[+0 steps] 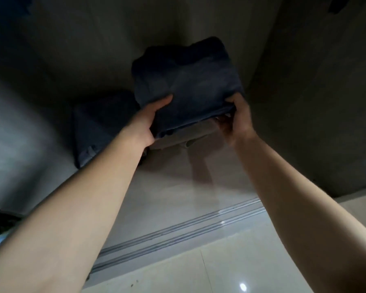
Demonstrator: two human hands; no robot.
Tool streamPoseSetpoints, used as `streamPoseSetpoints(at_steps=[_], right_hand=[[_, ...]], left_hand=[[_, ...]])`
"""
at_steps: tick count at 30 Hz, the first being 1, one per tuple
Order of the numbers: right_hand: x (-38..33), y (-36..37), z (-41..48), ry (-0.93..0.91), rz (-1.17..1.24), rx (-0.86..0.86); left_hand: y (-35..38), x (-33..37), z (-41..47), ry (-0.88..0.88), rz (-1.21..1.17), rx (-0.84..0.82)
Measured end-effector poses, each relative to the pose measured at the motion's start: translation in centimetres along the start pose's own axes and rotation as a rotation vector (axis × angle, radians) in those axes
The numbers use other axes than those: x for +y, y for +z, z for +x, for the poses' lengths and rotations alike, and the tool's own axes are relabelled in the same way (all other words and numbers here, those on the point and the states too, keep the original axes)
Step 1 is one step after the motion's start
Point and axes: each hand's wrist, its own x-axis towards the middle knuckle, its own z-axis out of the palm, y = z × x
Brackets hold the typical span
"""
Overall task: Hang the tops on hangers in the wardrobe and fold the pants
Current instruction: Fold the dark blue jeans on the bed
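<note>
A folded pair of dark blue pants (188,81) is held out over the wardrobe floor (178,182), inside the dim wardrobe. My left hand (150,119) grips its near left corner, thumb on top and fingers underneath. My right hand (235,119) grips the near right corner the same way. Under the held pants lies a light-coloured folded garment (178,138). A second folded dark garment (97,127) lies on the wardrobe floor to the left. The picture is blurred and dark.
The wardrobe's right wall (304,102) and back wall (93,39) close in the space. A sliding-door track (178,233) runs along the front edge. Glossy floor tiles (220,271) lie in front of it. Something dark hangs at top right (338,5).
</note>
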Motion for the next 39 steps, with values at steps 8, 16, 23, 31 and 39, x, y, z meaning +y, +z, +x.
streamPoseSetpoints(at_steps=[8,16,23,31,39], right_hand=[[11.0,-3.0,8.8,0.006,-0.790,0.132],[10.7,-3.3,9.3,-0.639,-1.547,-0.162],[11.4,-1.5,15.1,-0.526,-1.739,-0.163],[12.9,-2.3,15.3,-0.387,-1.715,-0.261],[8.7,-5.4,8.3,-0.393,-1.846,-0.167]], left_hand=[[-5.2,-7.6,8.6,0.320,0.594,0.488],[-6.5,-8.7,10.8,0.512,1.256,0.392],[-7.7,-7.2,17.0,0.368,1.454,0.342],[-8.6,-8.6,17.3,0.311,1.457,0.299],[-7.1,-11.2,8.3,0.553,1.588,0.515]])
